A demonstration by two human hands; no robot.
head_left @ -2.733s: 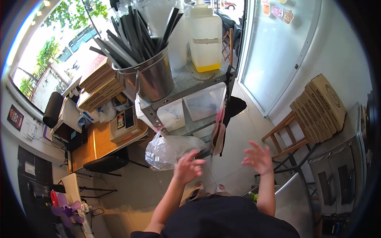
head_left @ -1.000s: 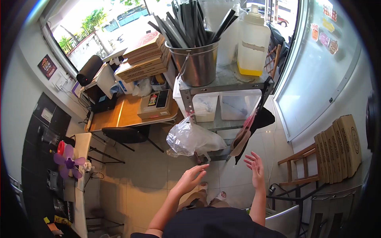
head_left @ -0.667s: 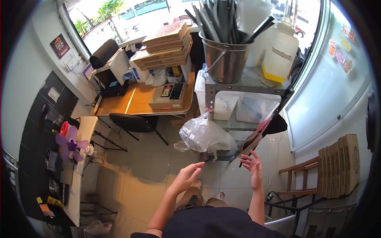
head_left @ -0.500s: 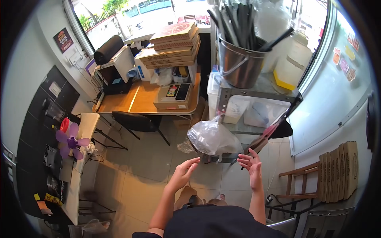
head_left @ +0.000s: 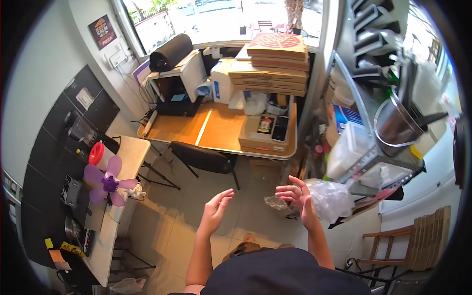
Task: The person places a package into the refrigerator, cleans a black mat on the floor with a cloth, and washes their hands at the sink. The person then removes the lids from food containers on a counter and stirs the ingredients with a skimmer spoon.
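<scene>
My left hand (head_left: 215, 211) is raised over the tiled floor with its fingers stretched out, holding nothing. My right hand (head_left: 298, 199) hangs level with it, palm turned inward and fingers apart, also bare. Nearest to the right hand is a clear plastic bag (head_left: 332, 199) hanging at the metal shelf rack (head_left: 368, 164); from this view I cannot tell whether they touch. Ahead of both hands stands a black chair (head_left: 200, 157), tucked against an orange-brown table (head_left: 223, 128).
On the table are stacked pizza boxes (head_left: 270, 76) and a cardboard box (head_left: 253, 140) bearing a phone (head_left: 280, 128). A purple fan (head_left: 110, 185) stands by the left counter (head_left: 129, 156). To the right are a metal bucket (head_left: 398, 125) and a wooden chair (head_left: 386, 241) with flattened boxes (head_left: 430, 241).
My view has swung left, so the table and rack appear further right. Both hands stay raised and open; the right one now appears in front of the plastic bag's left edge.
</scene>
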